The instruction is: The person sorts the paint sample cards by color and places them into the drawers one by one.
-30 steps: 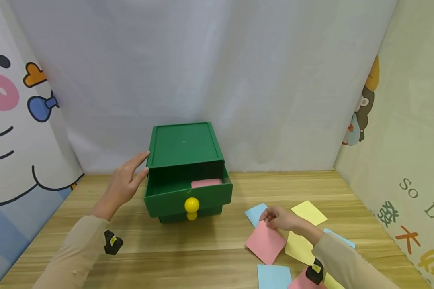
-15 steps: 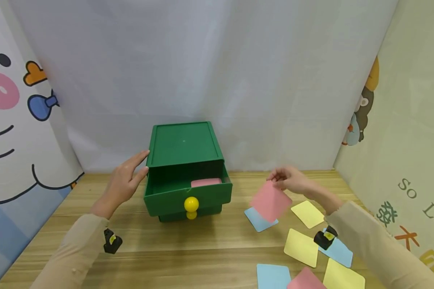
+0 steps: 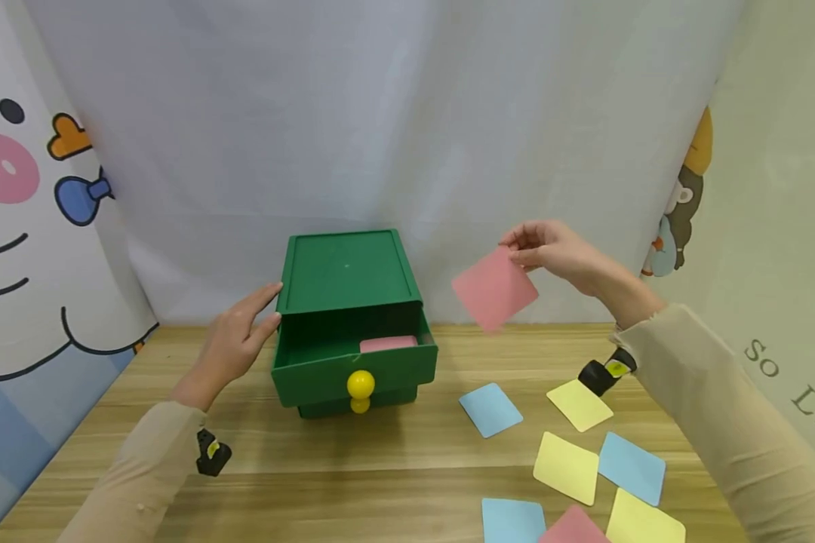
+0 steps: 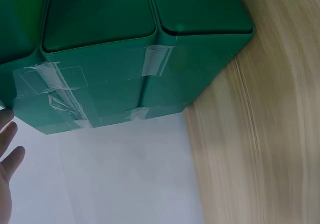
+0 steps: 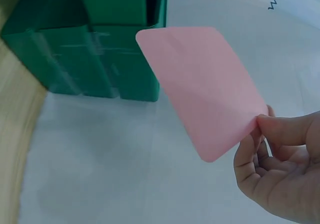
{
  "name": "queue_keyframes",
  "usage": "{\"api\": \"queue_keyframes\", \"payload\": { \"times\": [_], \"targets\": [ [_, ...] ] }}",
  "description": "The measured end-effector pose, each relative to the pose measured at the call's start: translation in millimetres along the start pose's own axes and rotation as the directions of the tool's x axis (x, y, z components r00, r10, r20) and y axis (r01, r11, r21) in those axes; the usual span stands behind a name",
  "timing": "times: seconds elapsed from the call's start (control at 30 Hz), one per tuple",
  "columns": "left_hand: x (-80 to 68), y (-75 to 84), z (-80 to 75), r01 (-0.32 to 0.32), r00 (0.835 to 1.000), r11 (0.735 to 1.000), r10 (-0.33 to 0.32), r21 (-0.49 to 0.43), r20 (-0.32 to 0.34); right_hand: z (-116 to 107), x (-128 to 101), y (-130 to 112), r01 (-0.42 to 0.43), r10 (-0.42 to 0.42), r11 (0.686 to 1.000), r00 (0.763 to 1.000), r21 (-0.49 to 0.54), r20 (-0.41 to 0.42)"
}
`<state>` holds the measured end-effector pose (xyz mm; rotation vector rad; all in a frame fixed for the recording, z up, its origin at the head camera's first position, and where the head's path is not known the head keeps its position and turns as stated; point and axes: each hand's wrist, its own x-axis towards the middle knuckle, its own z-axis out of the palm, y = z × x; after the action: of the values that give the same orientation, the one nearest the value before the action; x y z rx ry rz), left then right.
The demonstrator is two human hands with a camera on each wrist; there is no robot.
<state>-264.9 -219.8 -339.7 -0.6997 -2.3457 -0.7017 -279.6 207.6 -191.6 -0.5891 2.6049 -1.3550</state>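
A wooden table (image 3: 394,483) fills the lower frame. A white curtain (image 3: 380,136) hangs behind it; cartoon banners stand at far left (image 3: 27,226) and far right (image 3: 774,264).

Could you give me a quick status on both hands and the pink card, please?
Left hand flat against green drawer box. Right hand pinches pink card in mid-air. Top drawer open, path clear.

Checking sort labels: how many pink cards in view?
3. One held up by the right hand: pink card. One in the open drawer. One at the table's front edge, partly cropped. More may be hidden.
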Motion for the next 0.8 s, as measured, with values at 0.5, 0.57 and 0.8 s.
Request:
{"api": "queue_keyframes", "payload": {
  "times": [0.5, 0.57, 0.8],
  "targets": [
    [1.2, 1.2, 0.9, 0.003, 1.0, 1.0, -0.003, 0.004, 0.001, 63.6, 41.3, -52.2, 0.069, -0.076, 0.994, 0.994, 0.082, 0.081],
    [1.0, 1.4, 0.6, 0.006, 1.0, 1.0, -0.006, 0.005, 0.003, 76.0, 45.1, -53.4, 0.064, -0.075, 0.993, 0.992, 0.098, 0.106],
    [2.6, 0.9, 0.4, 0.008, 1.0, 1.0, -0.008, 0.003, 0.006, 112.2, 51.2, -51.7, 0.038, -0.061, 0.988, 0.986, 0.149, 0.153]
  ]
}}
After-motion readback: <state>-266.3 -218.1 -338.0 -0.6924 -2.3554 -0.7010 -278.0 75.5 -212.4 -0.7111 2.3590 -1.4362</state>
